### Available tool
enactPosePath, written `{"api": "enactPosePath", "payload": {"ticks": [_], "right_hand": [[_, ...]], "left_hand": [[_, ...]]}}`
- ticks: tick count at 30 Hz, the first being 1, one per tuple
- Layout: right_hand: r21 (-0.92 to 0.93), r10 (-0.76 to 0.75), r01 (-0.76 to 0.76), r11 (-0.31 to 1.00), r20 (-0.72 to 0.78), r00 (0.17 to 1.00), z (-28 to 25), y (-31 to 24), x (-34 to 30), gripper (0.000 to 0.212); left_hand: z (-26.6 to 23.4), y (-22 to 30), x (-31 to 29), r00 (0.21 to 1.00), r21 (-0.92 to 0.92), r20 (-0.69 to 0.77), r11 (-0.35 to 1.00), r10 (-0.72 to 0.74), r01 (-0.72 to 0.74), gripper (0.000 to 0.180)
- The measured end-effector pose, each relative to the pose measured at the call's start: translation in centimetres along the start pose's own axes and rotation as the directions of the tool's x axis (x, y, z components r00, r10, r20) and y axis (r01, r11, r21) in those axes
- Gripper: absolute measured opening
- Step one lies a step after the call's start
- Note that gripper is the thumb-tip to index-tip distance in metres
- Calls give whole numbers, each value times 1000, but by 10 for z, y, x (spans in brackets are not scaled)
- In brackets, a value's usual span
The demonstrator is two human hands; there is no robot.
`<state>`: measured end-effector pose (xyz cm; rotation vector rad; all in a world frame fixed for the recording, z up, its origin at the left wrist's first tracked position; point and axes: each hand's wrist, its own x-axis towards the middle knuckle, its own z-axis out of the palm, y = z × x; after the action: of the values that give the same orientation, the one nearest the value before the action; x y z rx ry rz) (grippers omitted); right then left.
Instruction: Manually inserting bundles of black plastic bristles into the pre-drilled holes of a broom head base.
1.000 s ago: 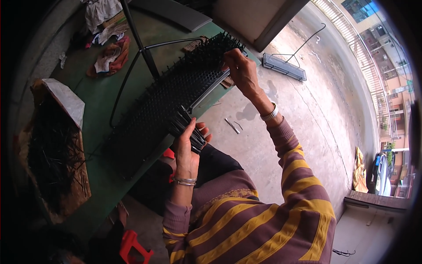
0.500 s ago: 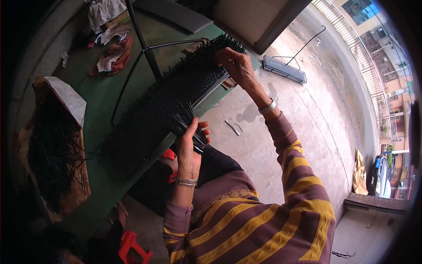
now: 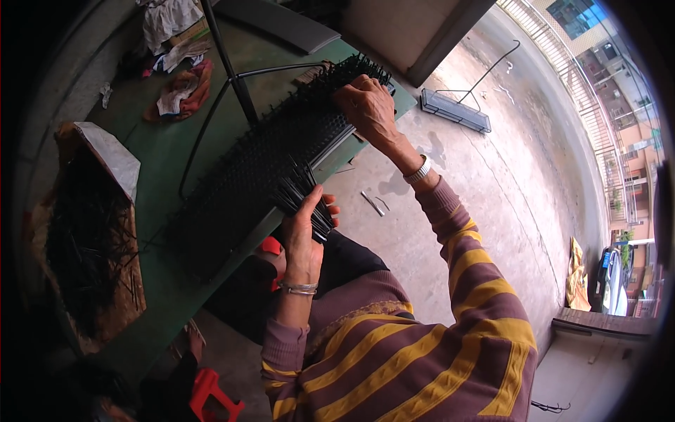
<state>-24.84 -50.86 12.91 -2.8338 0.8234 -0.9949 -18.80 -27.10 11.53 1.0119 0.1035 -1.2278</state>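
A long black perforated panel (image 3: 281,146) lies across the green table (image 3: 158,295), its far end thick with short dark bristle-like pieces standing up. My left hand (image 3: 301,239) is closed around a bundle of thin black strips (image 3: 299,188), held at the panel's near edge with the strip ends fanning upward. Over the panel's far right part is my right hand (image 3: 371,111), its fingers bent and pressed together at the edge of the bristly area. Whatever is between those fingertips is hidden by the hand.
An open cardboard box (image 3: 133,281) full of black strips sits at the left. A black metal stand (image 3: 239,95) rises behind the panel, near crumpled cloths (image 3: 186,91). A wire-frame rack (image 3: 455,111) lies on the floor. A red stool (image 3: 211,394) and another person's arm show lower left.
My right hand has shifted a little left and down over the panel, its back now turned more upward. The left hand with the strips has barely moved.
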Motion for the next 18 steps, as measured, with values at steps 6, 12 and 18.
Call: {"api": "enactPosePath", "payload": {"ticks": [6, 12, 18], "right_hand": [[-119, 57, -66, 991, -73, 996, 4, 6, -6, 19], [431, 152, -231, 872, 210, 966, -35, -40, -21, 25], [703, -54, -578, 415, 653, 755, -50, -65, -45, 18]], "left_hand": [[5, 4, -7, 1000, -3, 3, 1000, -12, 12, 18], [1, 2, -5, 1000, 29, 7, 1000, -3, 3, 18], [1, 1, -7, 1000, 83, 4, 996, -22, 21, 23]]}}
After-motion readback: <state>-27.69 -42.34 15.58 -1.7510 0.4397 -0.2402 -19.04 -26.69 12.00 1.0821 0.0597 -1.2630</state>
